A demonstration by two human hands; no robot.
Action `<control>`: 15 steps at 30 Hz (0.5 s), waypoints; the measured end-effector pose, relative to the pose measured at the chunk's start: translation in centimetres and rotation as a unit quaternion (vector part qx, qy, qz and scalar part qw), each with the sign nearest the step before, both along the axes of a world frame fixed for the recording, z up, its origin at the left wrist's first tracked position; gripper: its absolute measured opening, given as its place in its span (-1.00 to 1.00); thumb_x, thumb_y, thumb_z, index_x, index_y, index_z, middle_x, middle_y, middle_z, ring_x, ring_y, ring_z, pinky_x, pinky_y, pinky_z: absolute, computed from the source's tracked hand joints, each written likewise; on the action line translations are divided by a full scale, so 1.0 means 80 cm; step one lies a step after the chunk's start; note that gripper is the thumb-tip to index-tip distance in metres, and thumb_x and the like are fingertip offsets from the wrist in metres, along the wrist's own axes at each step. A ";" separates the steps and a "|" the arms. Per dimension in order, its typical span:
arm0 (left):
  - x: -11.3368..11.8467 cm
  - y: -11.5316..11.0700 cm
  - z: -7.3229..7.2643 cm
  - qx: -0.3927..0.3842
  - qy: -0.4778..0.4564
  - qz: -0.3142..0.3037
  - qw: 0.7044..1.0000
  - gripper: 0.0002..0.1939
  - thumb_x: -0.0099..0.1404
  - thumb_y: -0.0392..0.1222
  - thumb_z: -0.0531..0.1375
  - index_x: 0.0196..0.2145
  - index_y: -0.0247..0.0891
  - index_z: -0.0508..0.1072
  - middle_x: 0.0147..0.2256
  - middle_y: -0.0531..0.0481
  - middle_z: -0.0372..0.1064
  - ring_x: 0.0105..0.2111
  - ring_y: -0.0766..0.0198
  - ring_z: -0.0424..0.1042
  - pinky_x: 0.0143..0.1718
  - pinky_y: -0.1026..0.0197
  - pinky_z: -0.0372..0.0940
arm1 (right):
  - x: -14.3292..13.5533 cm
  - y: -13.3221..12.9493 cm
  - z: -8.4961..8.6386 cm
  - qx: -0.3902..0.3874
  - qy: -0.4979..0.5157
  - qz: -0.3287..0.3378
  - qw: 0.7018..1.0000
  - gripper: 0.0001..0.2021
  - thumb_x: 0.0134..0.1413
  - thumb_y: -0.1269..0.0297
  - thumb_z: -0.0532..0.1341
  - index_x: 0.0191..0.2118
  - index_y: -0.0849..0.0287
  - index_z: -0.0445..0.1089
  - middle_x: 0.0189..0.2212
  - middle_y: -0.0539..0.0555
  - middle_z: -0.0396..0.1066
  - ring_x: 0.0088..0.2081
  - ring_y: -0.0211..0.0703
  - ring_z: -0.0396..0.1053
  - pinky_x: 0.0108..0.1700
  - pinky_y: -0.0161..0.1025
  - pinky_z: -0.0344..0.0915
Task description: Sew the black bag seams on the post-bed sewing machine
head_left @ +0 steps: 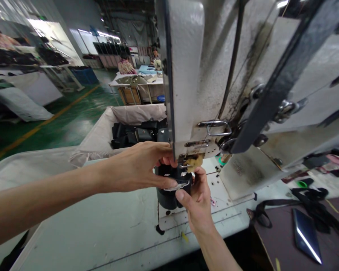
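A black pouch-like piece (167, 199) with a pale inner edge sits under the needle area of a large sewing machine (186, 82). From the left, my left hand (141, 165) grips its upper side, thumb on the near edge and fingers partly hidden behind the machine head. On the right side, my right hand (197, 199) pinches the same piece, its thumb close to the pale edge. A tan fuzzy pad (194, 162) is fixed by the needle bar, just above my right fingertips. The underside of the piece is hidden.
Behind the machine, a fabric-lined bin (94, 133) holds several black pieces (144, 134). A dark phone (306, 235) and black straps (307, 197) lie on the right. Other people (126, 64) sit at a far table (155, 81).
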State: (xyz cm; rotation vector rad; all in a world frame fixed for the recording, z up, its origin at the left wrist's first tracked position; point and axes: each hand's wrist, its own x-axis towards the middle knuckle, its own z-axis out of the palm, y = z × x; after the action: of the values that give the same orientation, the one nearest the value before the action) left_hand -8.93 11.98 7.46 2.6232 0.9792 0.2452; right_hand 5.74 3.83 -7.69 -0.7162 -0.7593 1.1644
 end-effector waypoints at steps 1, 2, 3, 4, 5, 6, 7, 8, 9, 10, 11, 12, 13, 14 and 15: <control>0.001 0.000 0.000 -0.009 -0.008 0.003 1.000 -0.75 0.23 -0.10 0.30 -0.14 -0.17 0.51 -0.28 0.17 0.53 -0.32 0.30 0.49 -0.25 0.31 0.30 | 0.000 0.000 -0.001 0.000 -0.003 -0.004 1.000 -0.38 -0.07 0.26 0.46 0.10 -0.02 0.22 0.12 0.13 0.22 0.12 0.01 0.26 0.13 -0.04 0.27; 0.002 0.000 -0.001 -0.011 -0.009 0.003 1.000 -0.73 0.22 -0.13 0.30 -0.11 -0.17 0.48 -0.25 0.16 0.52 -0.30 0.30 0.49 -0.24 0.30 0.30 | 0.000 0.000 -0.002 0.000 -0.007 -0.006 1.000 -0.38 -0.08 0.26 0.46 0.10 -0.02 0.22 0.12 0.14 0.22 0.13 0.02 0.26 0.14 -0.03 0.27; 0.004 0.001 -0.002 -0.007 -0.004 0.004 1.000 -0.71 0.22 -0.16 0.29 -0.09 -0.17 0.46 -0.23 0.15 0.52 -0.27 0.28 0.49 -0.21 0.29 0.30 | 0.000 0.000 -0.003 0.001 -0.009 -0.009 1.000 -0.37 -0.09 0.27 0.46 0.10 -0.02 0.22 0.12 0.14 0.22 0.14 0.02 0.26 0.14 -0.02 0.27; 0.005 0.001 -0.003 -0.003 0.005 0.004 1.000 -0.70 0.22 -0.19 0.28 -0.07 -0.17 0.44 -0.20 0.14 0.51 -0.23 0.26 0.49 -0.18 0.27 0.30 | -0.001 -0.001 -0.004 0.003 -0.010 -0.012 1.000 -0.38 -0.09 0.28 0.46 0.09 -0.02 0.22 0.12 0.14 0.22 0.14 0.02 0.26 0.14 -0.02 0.27; 0.006 0.001 -0.004 0.002 0.013 0.002 1.000 -0.71 0.22 -0.21 0.26 -0.08 -0.17 0.44 -0.18 0.13 0.50 -0.21 0.24 0.49 -0.16 0.26 0.29 | -0.001 0.000 -0.004 0.004 -0.009 -0.016 1.000 -0.39 -0.09 0.29 0.46 0.08 -0.03 0.22 0.13 0.14 0.21 0.15 0.02 0.26 0.14 -0.02 0.27; 0.007 0.001 -0.005 0.005 0.021 -0.002 1.000 -0.73 0.21 -0.22 0.26 -0.10 -0.18 0.44 -0.19 0.12 0.49 -0.20 0.22 0.48 -0.14 0.24 0.29 | -0.001 0.000 -0.005 0.004 -0.008 -0.021 1.000 -0.40 -0.08 0.31 0.46 0.07 -0.04 0.23 0.15 0.14 0.20 0.15 0.02 0.26 0.15 -0.02 0.26; 0.008 0.002 -0.006 0.006 0.026 -0.004 1.000 -0.75 0.21 -0.23 0.25 -0.13 -0.18 0.44 -0.22 0.11 0.48 -0.21 0.22 0.47 -0.13 0.23 0.28 | -0.001 0.000 -0.005 0.005 -0.009 -0.026 1.000 -0.41 -0.07 0.32 0.45 0.07 -0.05 0.23 0.15 0.13 0.20 0.16 0.01 0.26 0.15 -0.02 0.26; 0.009 0.003 -0.007 0.004 0.028 -0.006 1.000 -0.77 0.20 -0.23 0.25 -0.15 -0.19 0.45 -0.25 0.12 0.47 -0.22 0.22 0.47 -0.13 0.23 0.28 | -0.002 0.001 -0.005 0.007 -0.012 -0.033 0.999 -0.42 -0.07 0.32 0.45 0.07 -0.05 0.24 0.15 0.13 0.20 0.17 0.01 0.25 0.15 -0.02 0.25; 0.008 0.004 -0.008 -0.001 0.028 -0.009 1.000 -0.79 0.20 -0.23 0.24 -0.16 -0.19 0.45 -0.26 0.13 0.46 -0.24 0.23 0.46 -0.13 0.23 0.28 | -0.003 0.002 -0.005 0.010 -0.018 -0.042 0.999 -0.42 -0.07 0.32 0.45 0.07 -0.05 0.25 0.14 0.13 0.21 0.17 0.02 0.24 0.15 -0.02 0.25; 0.008 0.006 -0.009 -0.007 0.029 -0.012 0.999 -0.78 0.21 -0.23 0.23 -0.16 -0.18 0.45 -0.26 0.13 0.46 -0.24 0.25 0.46 -0.15 0.25 0.28 | -0.003 0.003 -0.005 0.012 -0.025 -0.050 0.998 -0.43 -0.08 0.31 0.44 0.06 -0.04 0.26 0.13 0.13 0.22 0.18 0.03 0.24 0.16 -0.02 0.25; 0.007 0.007 -0.009 -0.016 0.028 -0.015 0.999 -0.77 0.21 -0.22 0.22 -0.14 -0.18 0.45 -0.25 0.13 0.46 -0.24 0.26 0.46 -0.17 0.27 0.28 | -0.004 0.003 -0.005 0.014 -0.033 -0.057 0.998 -0.43 -0.08 0.29 0.44 0.06 -0.03 0.27 0.11 0.13 0.23 0.18 0.04 0.23 0.16 -0.01 0.24; 0.006 0.009 -0.010 -0.028 0.025 -0.020 0.999 -0.76 0.22 -0.22 0.22 -0.12 -0.17 0.44 -0.23 0.14 0.46 -0.23 0.27 0.45 -0.18 0.29 0.28 | -0.006 0.004 -0.005 0.014 -0.039 -0.065 0.997 -0.44 -0.09 0.28 0.44 0.06 -0.02 0.27 0.10 0.13 0.25 0.17 0.05 0.23 0.15 -0.01 0.24; 0.005 0.010 -0.010 -0.042 0.023 -0.026 0.999 -0.75 0.22 -0.21 0.21 -0.11 -0.18 0.44 -0.22 0.14 0.47 -0.23 0.28 0.45 -0.20 0.31 0.28 | -0.007 0.004 -0.004 0.012 -0.043 -0.073 0.996 -0.45 -0.09 0.27 0.43 0.05 -0.02 0.28 0.08 0.13 0.27 0.17 0.05 0.24 0.15 0.00 0.25; 0.004 0.011 -0.010 -0.052 0.020 -0.028 0.998 -0.76 0.23 -0.21 0.21 -0.12 -0.18 0.44 -0.22 0.14 0.46 -0.23 0.29 0.44 -0.20 0.32 0.28 | -0.009 0.004 -0.004 0.008 -0.045 -0.081 0.996 -0.46 -0.08 0.26 0.42 0.05 -0.02 0.28 0.06 0.13 0.29 0.16 0.05 0.24 0.15 0.00 0.24; 0.004 0.011 -0.010 -0.056 0.018 -0.031 0.998 -0.76 0.23 -0.20 0.21 -0.12 -0.18 0.45 -0.24 0.15 0.46 -0.25 0.30 0.44 -0.22 0.33 0.28 | -0.010 0.004 -0.004 0.004 -0.046 -0.088 0.995 -0.46 -0.08 0.26 0.41 0.05 -0.02 0.28 0.05 0.12 0.30 0.15 0.05 0.24 0.14 -0.01 0.24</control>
State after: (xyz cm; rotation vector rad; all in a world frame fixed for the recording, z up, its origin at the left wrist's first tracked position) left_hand -8.65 12.85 6.70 2.5588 0.8939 0.1234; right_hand 4.90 4.18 -8.03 -0.8179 -0.7606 0.9728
